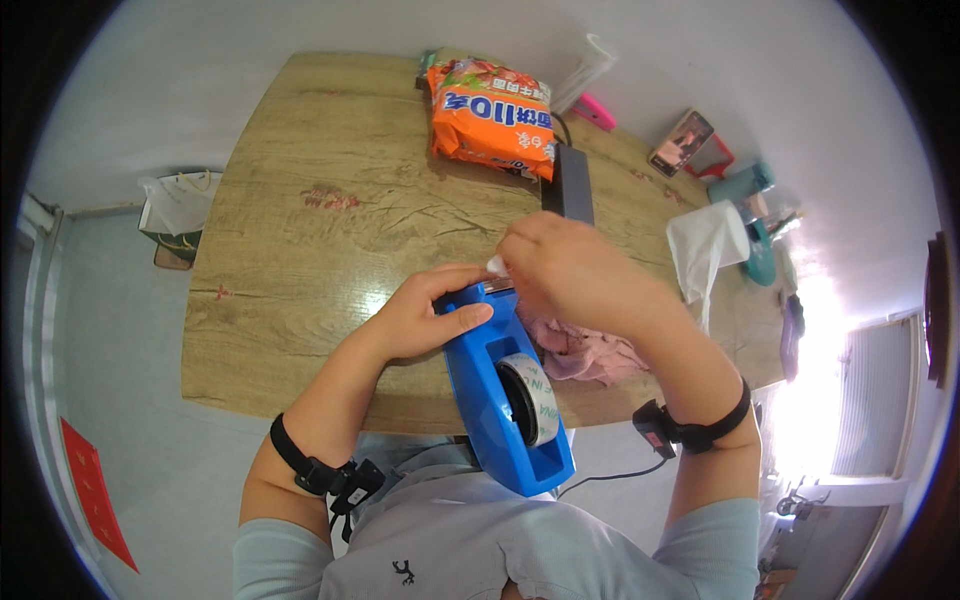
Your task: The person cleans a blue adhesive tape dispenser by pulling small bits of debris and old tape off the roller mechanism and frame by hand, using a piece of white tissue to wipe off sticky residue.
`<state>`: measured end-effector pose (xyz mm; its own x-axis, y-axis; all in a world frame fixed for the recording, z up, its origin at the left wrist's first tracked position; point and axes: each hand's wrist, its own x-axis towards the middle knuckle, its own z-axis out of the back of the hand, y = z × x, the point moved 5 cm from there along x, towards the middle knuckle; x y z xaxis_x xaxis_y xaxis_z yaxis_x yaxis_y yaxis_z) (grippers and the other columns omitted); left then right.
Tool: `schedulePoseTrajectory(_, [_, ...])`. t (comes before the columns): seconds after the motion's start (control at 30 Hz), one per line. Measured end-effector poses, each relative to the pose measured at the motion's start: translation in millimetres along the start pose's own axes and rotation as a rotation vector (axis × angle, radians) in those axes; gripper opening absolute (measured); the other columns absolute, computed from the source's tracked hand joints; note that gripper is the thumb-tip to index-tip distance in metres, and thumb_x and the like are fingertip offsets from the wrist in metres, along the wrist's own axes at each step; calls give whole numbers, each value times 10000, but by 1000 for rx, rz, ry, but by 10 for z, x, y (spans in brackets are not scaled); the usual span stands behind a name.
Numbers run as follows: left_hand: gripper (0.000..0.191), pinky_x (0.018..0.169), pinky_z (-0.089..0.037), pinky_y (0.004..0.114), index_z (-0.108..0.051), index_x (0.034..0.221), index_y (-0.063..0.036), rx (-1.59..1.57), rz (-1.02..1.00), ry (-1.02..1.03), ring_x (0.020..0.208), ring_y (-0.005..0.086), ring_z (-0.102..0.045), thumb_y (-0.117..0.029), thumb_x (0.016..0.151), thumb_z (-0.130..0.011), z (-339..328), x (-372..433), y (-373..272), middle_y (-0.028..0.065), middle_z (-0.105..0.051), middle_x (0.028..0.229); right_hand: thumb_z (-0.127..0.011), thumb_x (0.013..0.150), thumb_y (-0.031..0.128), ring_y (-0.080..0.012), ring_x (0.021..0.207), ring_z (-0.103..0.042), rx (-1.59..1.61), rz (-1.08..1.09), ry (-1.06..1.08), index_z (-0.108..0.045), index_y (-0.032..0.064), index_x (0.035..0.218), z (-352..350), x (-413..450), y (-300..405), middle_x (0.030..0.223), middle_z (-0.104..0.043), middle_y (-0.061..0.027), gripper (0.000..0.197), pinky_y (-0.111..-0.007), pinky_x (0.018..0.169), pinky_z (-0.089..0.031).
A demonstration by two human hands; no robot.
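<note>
A blue tape dispenser (480, 390) lies tilted over the table's near edge, its back end towards my body. In its well sits a roll of tape (541, 401) with green print on a white inner ring. My left hand (420, 307) grips the front end of the dispenser, thumb on top. Slightly blurred, my right hand (562, 262) is just above that end, pinching a small white wad (496, 265), perhaps tissue, close to the metal strip (498, 285) there. Beneath my right forearm a crumpled pink cloth (585, 351) rests on the table.
The wooden table (300, 247) carries an orange instant-noodle packet (491, 120) and a dark grey box (576, 184) at the back. Along the right stand a phone (681, 142), a toilet paper roll (712, 236) and a teal cup (739, 184). A cable (615, 478) hangs from my right armband.
</note>
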<state>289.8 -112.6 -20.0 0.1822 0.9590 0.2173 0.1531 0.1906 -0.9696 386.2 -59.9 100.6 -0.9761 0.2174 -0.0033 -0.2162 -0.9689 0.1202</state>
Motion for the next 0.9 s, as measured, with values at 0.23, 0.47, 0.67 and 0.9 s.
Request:
schedulePoseTrajectory(0.23, [445,892,-406,312,-565,1138,-8,93,-16,-9,1039,217,-525,-294,805,-638,7,11,-15,149,-558,1126,-581,736,52,-318,764,-534,80,-39,-200,-539,15,841,194,-85,-156,801,-534,-119,119,-387,634,-437])
schedulePoseTrajectory(0.47, [417,890,-401,308,-572,1124,-19,-5,45,8,1037,221,-522,-275,801,-641,-2,-4,34,141,-557,1116,-602,706,42,-300,745,-566,158,28,-64,-595,24,816,61,5,-80,792,-570,-106,111,-375,614,-453])
schedulePoseTrajectory(0.67, [378,886,-399,311,-576,1086,-6,48,51,29,1035,229,-523,-243,798,-639,-2,16,-2,134,-558,1115,-631,627,37,-294,758,-575,114,-3,64,-631,30,807,65,67,-1,781,-576,-105,180,-376,625,-461])
schedulePoseTrajectory(0.9, [356,893,-388,316,-583,1060,-2,32,60,-44,1031,232,-520,-228,792,-642,59,-58,85,133,-553,1141,-569,745,163,-304,786,-587,13,-65,287,-625,43,747,-61,176,7,771,-588,-111,133,-407,669,-466])
